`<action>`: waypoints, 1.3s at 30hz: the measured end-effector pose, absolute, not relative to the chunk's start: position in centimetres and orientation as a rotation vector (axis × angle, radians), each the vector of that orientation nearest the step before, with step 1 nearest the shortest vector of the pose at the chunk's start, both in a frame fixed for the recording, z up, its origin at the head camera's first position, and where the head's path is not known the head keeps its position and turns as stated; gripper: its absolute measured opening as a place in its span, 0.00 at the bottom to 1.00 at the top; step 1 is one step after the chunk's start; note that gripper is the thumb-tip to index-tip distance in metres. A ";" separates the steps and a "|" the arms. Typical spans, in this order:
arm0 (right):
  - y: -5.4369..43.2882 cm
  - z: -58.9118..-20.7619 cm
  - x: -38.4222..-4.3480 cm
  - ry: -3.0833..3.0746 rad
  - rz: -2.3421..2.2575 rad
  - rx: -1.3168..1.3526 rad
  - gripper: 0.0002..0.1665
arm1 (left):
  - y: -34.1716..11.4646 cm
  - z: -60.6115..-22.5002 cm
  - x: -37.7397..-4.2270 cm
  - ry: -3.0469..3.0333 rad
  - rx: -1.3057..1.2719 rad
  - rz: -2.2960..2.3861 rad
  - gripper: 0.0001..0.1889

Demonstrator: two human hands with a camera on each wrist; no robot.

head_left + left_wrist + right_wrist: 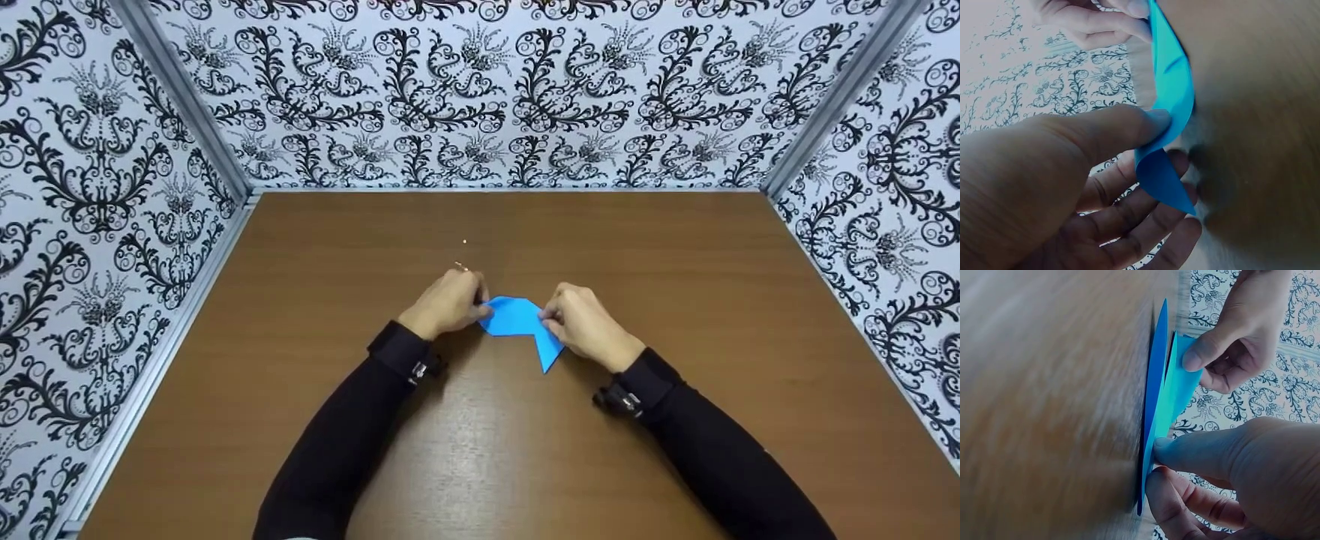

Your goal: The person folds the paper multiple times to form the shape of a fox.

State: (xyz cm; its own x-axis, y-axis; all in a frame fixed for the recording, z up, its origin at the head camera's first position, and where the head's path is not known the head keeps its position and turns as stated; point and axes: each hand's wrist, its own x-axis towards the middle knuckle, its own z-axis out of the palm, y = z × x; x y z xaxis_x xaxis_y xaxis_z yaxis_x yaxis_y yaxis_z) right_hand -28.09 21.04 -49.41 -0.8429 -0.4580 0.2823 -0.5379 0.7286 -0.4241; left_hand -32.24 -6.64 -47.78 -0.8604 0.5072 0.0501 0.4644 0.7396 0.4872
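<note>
A folded piece of bright blue paper (511,318) is held between the two hands over the table, with a pointed flap hanging toward the person at its right end. The left hand (448,302) pinches the left end; in the left wrist view its thumb (1154,124) presses on the paper, which curls there into a pointed corner among the fingers. At the other end the right hand (585,321) pinches the paper between thumb and fingers. Two layers of paper (1157,382) show in the right wrist view, one edge close to the tabletop.
The brown wooden table (480,435) spreads around the hands. White walls (480,97) with black scroll patterns and grey metal posts (184,94) enclose its back and sides. Beyond the left hand lies a tiny light speck (464,241). Both wrists wear black straps with small devices.
</note>
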 end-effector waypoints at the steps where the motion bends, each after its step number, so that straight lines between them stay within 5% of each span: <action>1: 21.0 -49.4 -28.1 -2.770 0.754 0.805 0.05 | -6.6 -47.7 -32.3 2.837 0.779 0.786 0.06; 12: 21.2 -49.4 -28.1 -2.775 0.749 0.853 0.06 | -6.7 -46.6 -32.1 2.807 0.703 0.889 0.14; 39: 21.5 -49.3 -27.7 -2.769 0.740 0.917 0.09 | -3.5 -46.8 -29.7 2.769 0.929 0.948 0.04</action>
